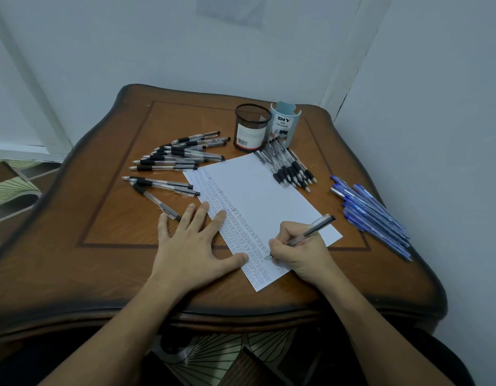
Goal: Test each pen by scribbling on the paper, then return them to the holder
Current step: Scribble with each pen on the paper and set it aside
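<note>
My left hand (191, 246) is lying flat with fingers spread, pressing the paper's (263, 196) near left edge onto the table (116, 218). My right hand (299, 246) is pinching the pen (311, 231) low on its barrel. Its tip is touching the sheet near my left thumb, among rows of small scribbles. Past the sheet, the black mesh holder (251, 126) is showing a barcode label I cannot read. The pale blue cup (284, 121) just beside it is showing "DIY DESK ORGANIZER". Black-grip pens (180, 157) are lying to the left, blue pens (372, 210) to the right.

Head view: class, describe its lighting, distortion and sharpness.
Head view: dim, even, bluish light, no glare. Head view: wide-angle lens bows the table edges. Head view: marks on the paper too fine to read.
</note>
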